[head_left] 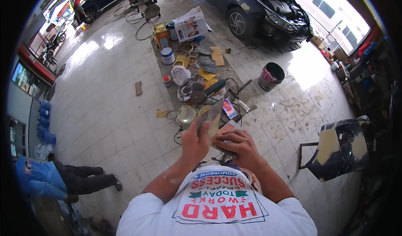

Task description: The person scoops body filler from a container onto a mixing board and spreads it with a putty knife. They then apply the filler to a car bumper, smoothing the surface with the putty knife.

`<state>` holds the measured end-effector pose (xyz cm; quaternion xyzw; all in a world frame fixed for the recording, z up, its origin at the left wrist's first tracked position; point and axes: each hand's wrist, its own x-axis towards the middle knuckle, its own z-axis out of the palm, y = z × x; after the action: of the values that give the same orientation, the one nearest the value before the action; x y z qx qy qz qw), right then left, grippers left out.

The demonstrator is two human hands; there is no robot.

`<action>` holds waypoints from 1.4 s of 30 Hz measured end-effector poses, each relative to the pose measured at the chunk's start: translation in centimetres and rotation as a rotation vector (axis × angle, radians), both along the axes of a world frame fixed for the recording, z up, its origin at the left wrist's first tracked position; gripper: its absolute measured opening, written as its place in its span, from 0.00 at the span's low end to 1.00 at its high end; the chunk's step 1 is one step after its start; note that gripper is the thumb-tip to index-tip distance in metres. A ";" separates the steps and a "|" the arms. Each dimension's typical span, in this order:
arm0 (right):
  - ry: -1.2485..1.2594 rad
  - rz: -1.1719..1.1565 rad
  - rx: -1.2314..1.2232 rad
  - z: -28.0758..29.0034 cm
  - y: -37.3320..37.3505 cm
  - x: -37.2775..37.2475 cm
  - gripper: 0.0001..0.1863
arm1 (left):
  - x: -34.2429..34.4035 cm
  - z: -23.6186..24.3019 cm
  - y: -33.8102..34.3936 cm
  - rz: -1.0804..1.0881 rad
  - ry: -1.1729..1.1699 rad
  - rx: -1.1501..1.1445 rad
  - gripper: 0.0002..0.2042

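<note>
My left hand (194, 139) is closed around a thin grey scraper plate (214, 110) with pale putty on it. My right hand (238, 144) grips another flat blade (231, 124) smeared with salmon-pink putty, its fingers bent over it close against the first plate. Just beyond them a phone (229, 108) with a lit screen lies by a white tube (243, 105). A round pale tin (186, 115) is left of the plate, and an angle grinder (199, 94) lies farther forward among sandpaper, lids, cans (167, 56) and rags.
A dark car (243, 16) with raised bonnet stands ahead right; a bucket (271, 79) and a putty-patched panel (333, 148) are right. At lower left a person in blue (39, 177) is low near the floor; another person (79, 7) is at far left beside a car.
</note>
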<state>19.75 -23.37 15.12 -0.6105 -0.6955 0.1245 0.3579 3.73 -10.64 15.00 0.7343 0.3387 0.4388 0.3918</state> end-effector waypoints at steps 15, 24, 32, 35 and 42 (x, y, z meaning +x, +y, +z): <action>-0.398 -0.141 -0.105 -1.8 1.1 5.5 0.32 | -2.8 -1.0 1.5 -0.119 -0.637 -1.141 0.16; -0.310 -0.137 0.357 18.0 -2.1 -3.7 0.17 | -6.4 -5.7 7.0 -0.017 -0.294 -1.190 0.18; -0.373 -0.006 0.242 20.6 0.0 -7.7 0.17 | -6.3 -8.8 6.6 -0.087 -0.384 -1.224 0.16; -0.369 0.031 0.227 20.7 0.6 -7.6 0.17 | -6.7 -9.2 6.9 -0.002 -0.351 -1.171 0.16; -0.191 0.024 0.168 21.4 0.1 -6.4 0.18 | -8.9 -9.1 6.3 -0.160 -0.467 -1.170 0.20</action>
<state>13.30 -23.27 36.54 -0.5790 -0.7417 0.0118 0.3384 -5.21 -4.30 5.93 0.3066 0.3722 0.2990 0.8234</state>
